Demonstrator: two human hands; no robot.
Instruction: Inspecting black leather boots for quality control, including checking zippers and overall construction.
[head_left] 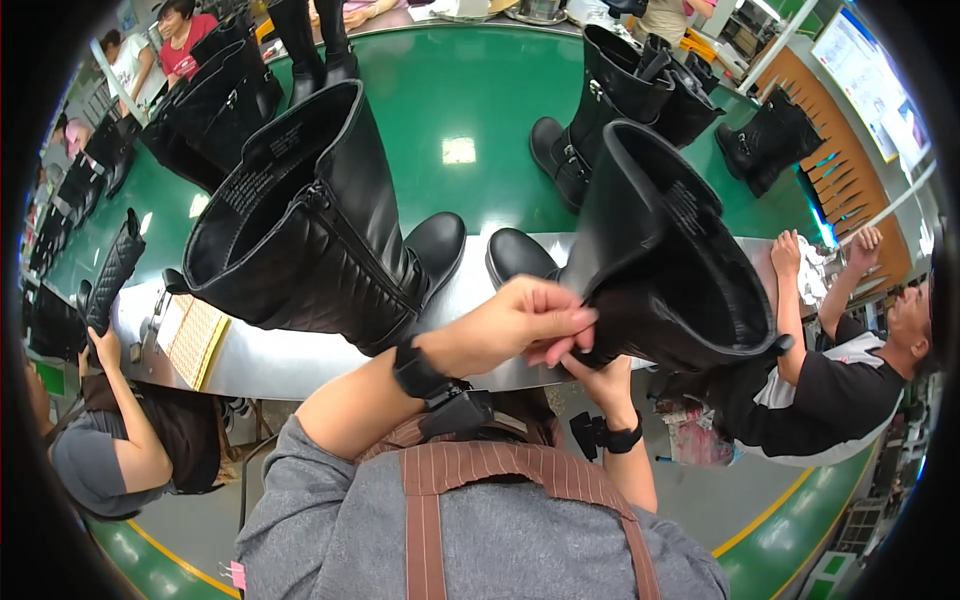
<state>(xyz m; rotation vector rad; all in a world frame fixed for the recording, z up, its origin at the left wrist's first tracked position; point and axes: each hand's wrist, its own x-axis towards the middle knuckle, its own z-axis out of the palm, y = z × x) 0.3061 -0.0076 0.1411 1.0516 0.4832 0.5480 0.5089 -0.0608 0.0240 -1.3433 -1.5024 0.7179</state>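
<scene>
A tall black boot (650, 235) stands at the right of the metal table edge, its shaft opening tilted toward me and its toe pointing left. At the near side of its shaft, my left hand (545, 318) is closed in a pinch, slightly blurred; what lies between the fingertips is too small to make out. Lower down, my right hand (605, 385) grips the same boot's near side, its fingers partly hidden by the shaft. Left of them stands a second tall black boot (310, 230) with a quilted panel and a side zipper, its toe pointing right; neither hand touches it.
More black boots stand on the green tabletop (460, 110), including a buckled pair (600, 110) at the back right. A yellow-edged pad (190, 340) lies at the left. Co-workers sit on both sides, one holding a quilted boot (115, 265) at the left.
</scene>
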